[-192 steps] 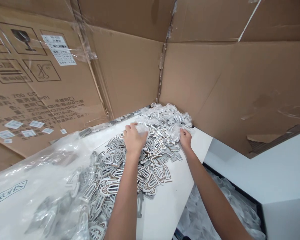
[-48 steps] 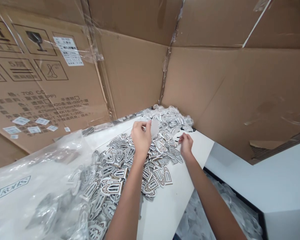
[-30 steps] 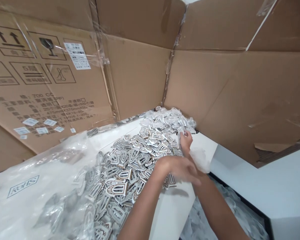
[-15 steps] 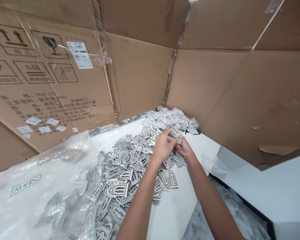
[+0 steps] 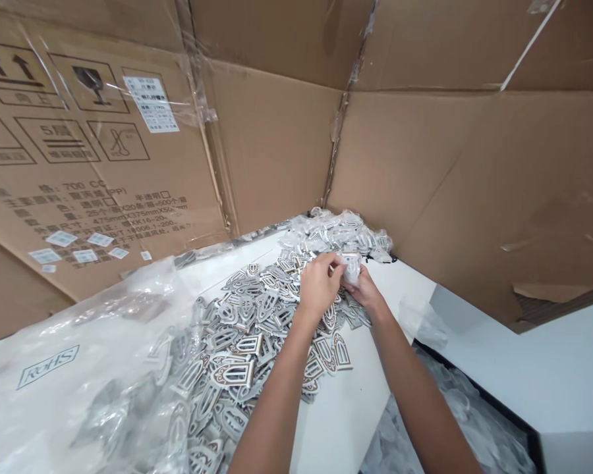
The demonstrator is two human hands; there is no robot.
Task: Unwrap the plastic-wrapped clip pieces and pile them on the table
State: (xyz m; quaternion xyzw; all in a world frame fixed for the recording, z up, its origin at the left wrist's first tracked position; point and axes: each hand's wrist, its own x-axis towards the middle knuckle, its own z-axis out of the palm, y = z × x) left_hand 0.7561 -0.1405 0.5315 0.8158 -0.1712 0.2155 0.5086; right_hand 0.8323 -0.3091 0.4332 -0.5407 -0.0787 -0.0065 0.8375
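Observation:
A heap of small arch-shaped white and brown pieces [image 5: 247, 329] covers a white table [image 5: 336, 408]. Behind it, in the corner, lies a pile of the same pieces in clear plastic wrappers [image 5: 340, 234]. My left hand [image 5: 319, 286] and my right hand [image 5: 363, 293] meet over the far end of the heap. Both pinch one small wrapped piece [image 5: 350, 266] between their fingertips.
Tall cardboard walls [image 5: 271, 145] close in the back and both sides. A large clear plastic bag marked ROHS [image 5: 49, 365] lies at the left. Beyond the table's right edge, a dark bin [image 5: 454, 408] holds crumpled clear wrappers. A loose wrapper [image 5: 422, 322] rests at that edge.
My left hand swung right to the table's edge, where a clear wrapper left it, then came back to join my right hand on a wrapped piece at the far pile.

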